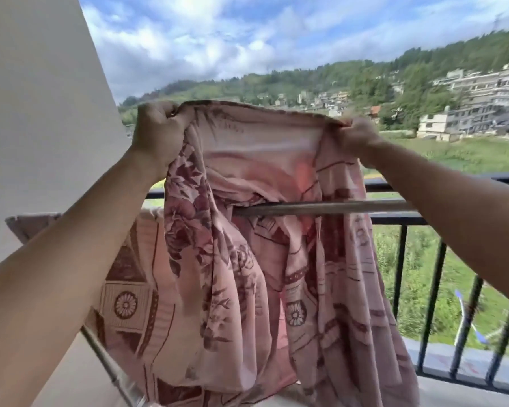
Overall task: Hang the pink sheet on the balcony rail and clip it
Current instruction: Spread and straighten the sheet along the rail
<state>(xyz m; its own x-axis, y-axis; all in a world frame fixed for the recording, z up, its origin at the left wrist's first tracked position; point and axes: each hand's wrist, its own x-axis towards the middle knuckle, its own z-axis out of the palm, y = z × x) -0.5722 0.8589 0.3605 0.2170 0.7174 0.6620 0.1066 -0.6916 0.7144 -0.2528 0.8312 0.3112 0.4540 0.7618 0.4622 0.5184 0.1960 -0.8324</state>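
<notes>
Well, the hanging is only about half done. The person holds the pink sheet (247, 274) up in the air above the balcony rail (482, 179), both arms stretched out. The left hand (159, 127) is closed in a fist around one bunched end of the sheet's top edge. The right hand (357, 136) pinches the other end, fingers curled tight over the cloth. Between the two hands the edge is pulled fairly taut, and the rest falls in loose, crumpled folds.

A pale metal pole (335, 207) runs just on the near side of the black rail, and the sheet hangs across it. Some folds fall in front and some behind, so the cloth looks partly over the pole, though I can't be sure through the tangle. Toward the pole's left end, a flatter stretch of pink printed cloth lies draped beside the white wall (41, 113).

What's left, as I judge it, is to lower the held edge, spread the cloth along the rail so it hangs flat, and then clip it. No clips or pegs show anywhere, so the clipping has not begun.
</notes>
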